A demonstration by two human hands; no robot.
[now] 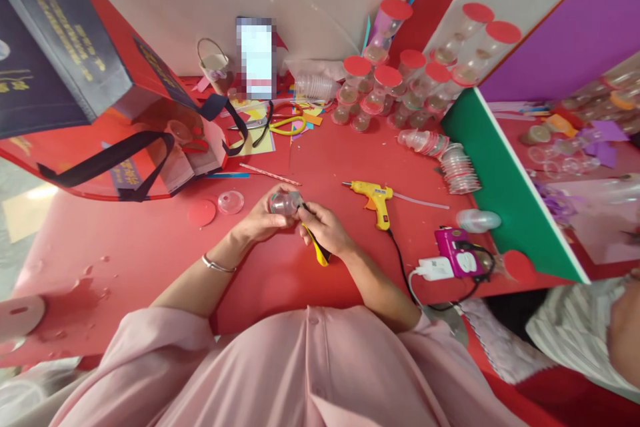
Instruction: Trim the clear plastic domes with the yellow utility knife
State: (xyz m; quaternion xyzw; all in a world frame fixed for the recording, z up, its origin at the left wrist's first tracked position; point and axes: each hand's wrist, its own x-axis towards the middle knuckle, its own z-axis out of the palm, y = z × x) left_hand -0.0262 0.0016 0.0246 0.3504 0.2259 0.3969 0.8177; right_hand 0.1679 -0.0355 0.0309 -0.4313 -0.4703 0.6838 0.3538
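My left hand (267,215) is wrapped round a small clear plastic cup (284,203), which lies on its side above the red table. In my right hand (327,230) is a yellow and black utility knife (317,247), its front end held against the cup's right end. My fingers hide the blade. A clear domed lid (231,202) and a red disc (202,212) lie left of my left hand. To the right of my hands rests a yellow glue gun (375,200) with a clear glue stick in its back.
Red-capped cup pairs (373,103) stand at the back right, near stacked clear cups (459,168). A green divider (515,180) and a purple power adapter (457,251) are at the right. Scissors (287,125) lie at the back. A large bag (100,153) fills the left; a person sits far right.
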